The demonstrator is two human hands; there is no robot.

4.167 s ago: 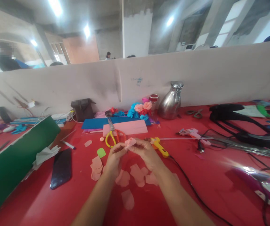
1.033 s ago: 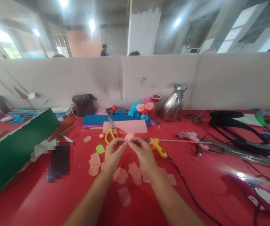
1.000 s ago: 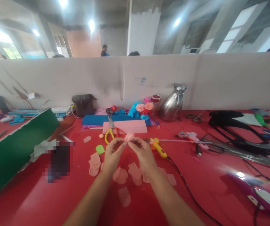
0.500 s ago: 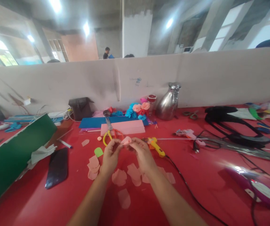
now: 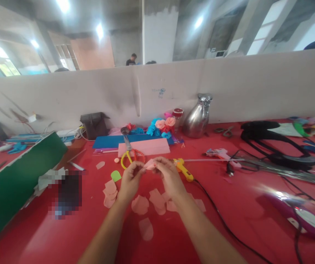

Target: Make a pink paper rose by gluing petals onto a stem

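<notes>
Between my two hands is a small rolled pink paper flower [image 5: 150,165]. My left hand [image 5: 131,178] pinches its left end, and my right hand [image 5: 167,174] has its fingers closed on the right side. Below them on the red table lie several loose pink paper petals [image 5: 140,204], with another petal [image 5: 146,229] nearer to me. A small stack of petals [image 5: 110,192] and a green rounded piece [image 5: 116,176] are left of my left hand. Scissors [image 5: 128,146] with yellow and red handles lie just beyond. A yellow glue gun [image 5: 184,170] rests right of my right hand.
A pink paper strip [image 5: 157,146], finished paper flowers [image 5: 161,126] and a metal jug [image 5: 198,115] stand towards the back wall. A green board [image 5: 22,187] rises at left, near a blurred-out dark object [image 5: 69,192]. A black cord [image 5: 218,209] crosses the right side.
The pink flower has turned and lies more sideways between my fingers, shifted slightly right. My right-hand fingers have come over its top. A person in the background has shifted.
</notes>
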